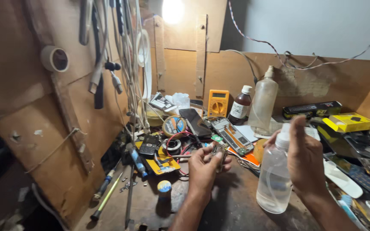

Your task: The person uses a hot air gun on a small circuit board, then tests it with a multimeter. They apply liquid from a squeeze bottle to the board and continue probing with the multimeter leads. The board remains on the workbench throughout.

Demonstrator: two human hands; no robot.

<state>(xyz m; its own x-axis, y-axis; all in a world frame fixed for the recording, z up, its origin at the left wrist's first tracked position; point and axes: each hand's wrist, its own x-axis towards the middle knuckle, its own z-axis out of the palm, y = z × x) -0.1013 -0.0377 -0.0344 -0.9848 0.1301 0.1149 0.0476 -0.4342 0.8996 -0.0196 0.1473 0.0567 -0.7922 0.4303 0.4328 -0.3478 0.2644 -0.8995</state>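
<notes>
From the head camera, the left hand [205, 164] pinches a small circuit part [219, 152] above the counter [232, 205]. The right hand [307, 160], grip wrapped around an upright clear spray bottle [275, 175], holds it just right of the part, nozzle end facing left toward it.

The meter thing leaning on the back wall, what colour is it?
The meter is orange-yellow with a dark dial, seen in the head view.
</notes>
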